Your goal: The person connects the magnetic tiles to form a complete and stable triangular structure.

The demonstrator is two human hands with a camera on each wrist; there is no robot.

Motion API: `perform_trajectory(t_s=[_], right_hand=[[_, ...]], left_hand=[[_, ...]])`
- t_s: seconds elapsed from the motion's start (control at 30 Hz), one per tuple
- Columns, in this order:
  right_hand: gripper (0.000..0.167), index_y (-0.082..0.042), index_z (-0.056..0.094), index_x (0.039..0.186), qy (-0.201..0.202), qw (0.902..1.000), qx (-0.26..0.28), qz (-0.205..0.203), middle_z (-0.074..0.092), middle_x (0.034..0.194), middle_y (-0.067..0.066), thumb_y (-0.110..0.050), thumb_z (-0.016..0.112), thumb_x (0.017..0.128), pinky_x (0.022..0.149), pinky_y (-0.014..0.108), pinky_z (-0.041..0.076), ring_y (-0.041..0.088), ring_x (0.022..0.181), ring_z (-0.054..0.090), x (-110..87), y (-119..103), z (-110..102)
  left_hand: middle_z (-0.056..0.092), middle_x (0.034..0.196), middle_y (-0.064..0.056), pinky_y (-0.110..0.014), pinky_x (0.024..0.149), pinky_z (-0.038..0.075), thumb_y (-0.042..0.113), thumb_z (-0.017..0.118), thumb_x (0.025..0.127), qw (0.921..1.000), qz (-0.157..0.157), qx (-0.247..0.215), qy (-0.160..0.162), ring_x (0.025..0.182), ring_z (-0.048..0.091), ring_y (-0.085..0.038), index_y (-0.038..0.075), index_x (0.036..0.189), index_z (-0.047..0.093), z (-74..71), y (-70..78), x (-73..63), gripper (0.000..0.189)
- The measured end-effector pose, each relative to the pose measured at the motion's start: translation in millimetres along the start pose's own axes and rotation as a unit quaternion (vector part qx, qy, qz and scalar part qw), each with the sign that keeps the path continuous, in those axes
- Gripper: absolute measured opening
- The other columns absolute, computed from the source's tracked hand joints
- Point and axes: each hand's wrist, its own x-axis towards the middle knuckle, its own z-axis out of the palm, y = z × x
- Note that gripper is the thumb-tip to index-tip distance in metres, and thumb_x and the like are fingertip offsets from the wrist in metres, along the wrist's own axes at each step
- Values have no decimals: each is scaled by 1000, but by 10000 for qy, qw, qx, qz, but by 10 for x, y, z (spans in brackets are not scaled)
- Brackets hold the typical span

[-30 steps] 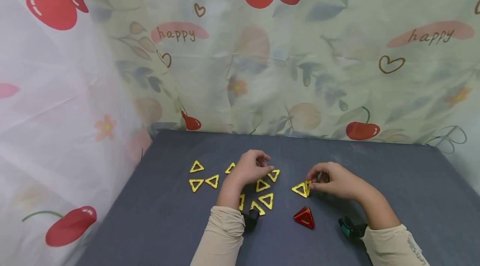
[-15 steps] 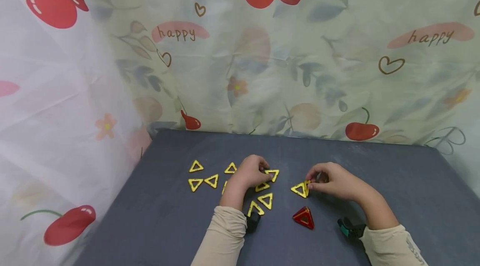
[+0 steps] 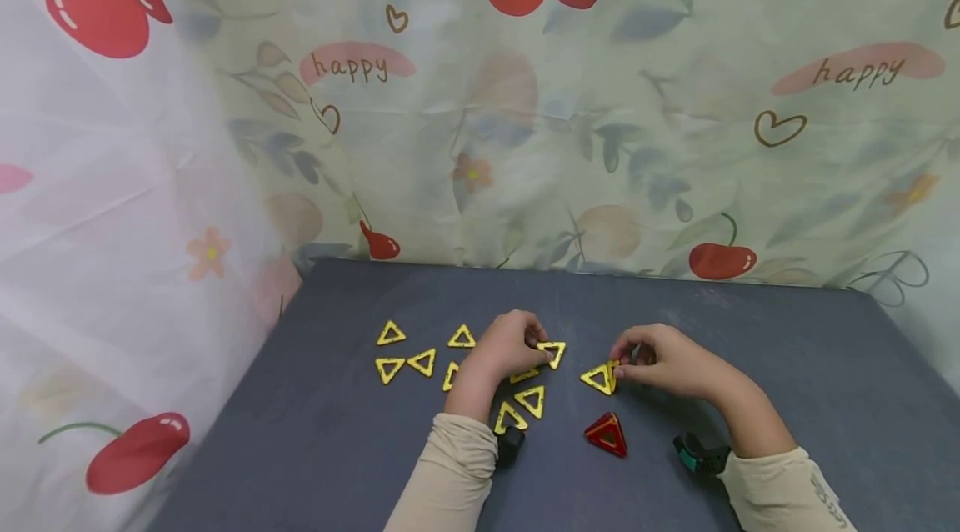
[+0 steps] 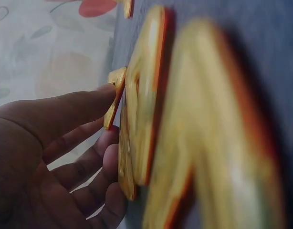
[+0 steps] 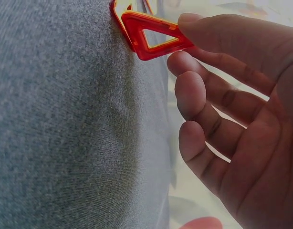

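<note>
My left hand (image 3: 504,353) pinches a yellow triangle frame tile (image 3: 552,353) between thumb and forefinger. The left wrist view shows that tile (image 4: 117,90) tilted, with other tiles (image 4: 145,95) close beside the fingers. To the right, my right hand (image 3: 667,361) pinches the top of a tilted triangle tile (image 3: 613,375) that meets another yellow triangle tile (image 3: 597,379). Seen from the right wrist, the pinched tile (image 5: 153,37) looks red and leans against its neighbour, the other fingers loosely bent. Part of the near tiles lies hidden behind my left hand and forearm.
Several yellow triangle tiles (image 3: 390,333) lie flat on the dark table (image 3: 315,449) left of and below my left hand. A red triangular piece (image 3: 606,434) lies in front of the right hand. A printed curtain (image 3: 480,115) hangs behind the table.
My left hand has come down on a yellow triangle tile, pinched it and shifted it slightly right towards the right hand. The right hand keeps its place and its hold.
</note>
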Motion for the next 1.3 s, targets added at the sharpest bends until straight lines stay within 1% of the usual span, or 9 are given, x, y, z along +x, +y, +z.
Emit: perform_trajectory(t_s=[0.1,0.3,0.47,0.63,0.83,0.9,1.1,1.3], right_hand=[[14,-12,77,108,-7,10000,-11,-9,69,90,-4,-22,78,98,63,27,51,10,72,57,0,-4,3],[13,-12,77,107,-22,10000,1,7,70,89,-4,-21,78,98,63,27,51,10,73,58,3,-19,11],[13,-11,77,108,-44,10000,34,11,72,91,-4,-21,77,99,64,27,52,11,75,60,14,-23,20],[14,-11,77,109,-65,9999,75,17,72,93,-3,-20,77,99,65,27,53,13,76,62,15,-32,22],[14,-11,77,110,-93,9999,129,-26,73,94,-3,-20,77,99,66,27,54,12,77,63,16,-26,29],[14,-11,77,110,-104,9998,138,-28,73,95,-3,-20,76,99,66,28,54,12,77,63,18,-20,30],[15,-11,77,110,-126,9998,151,-60,72,94,-3,-21,76,100,67,28,55,11,78,64,27,-8,30],[14,-11,77,110,-107,9998,155,-113,72,94,-3,-20,76,100,68,28,55,10,78,64,27,-13,25]], left_hand=[[71,104,-6,-39,87,55,20,83,94,10000,54,-5,-32,92,64,-17,11,105,75,38,12,8,17],[71,105,-4,-38,87,56,20,83,95,9999,87,-14,-55,94,65,-16,12,106,76,85,46,19,16],[72,106,-3,-37,88,56,19,82,95,9996,267,32,-47,97,67,-15,13,107,77,111,107,15,15],[73,105,-2,-35,86,56,18,83,94,9991,411,65,-36,96,68,-15,14,106,78,152,166,21,14],[74,103,-1,-33,86,56,17,82,95,9982,588,119,-47,97,69,-16,14,105,77,210,196,42,12],[74,102,-1,-32,84,56,17,82,95,9979,627,115,-77,94,68,-14,14,105,77,220,203,46,12],[72,100,0,-27,78,54,14,82,94,9963,804,-165,-270,86,64,-7,10,110,76,231,208,55,17],[73,98,-1,-24,77,54,12,81,94,9932,1051,-408,-287,83,65,-6,7,111,76,208,191,64,18]])
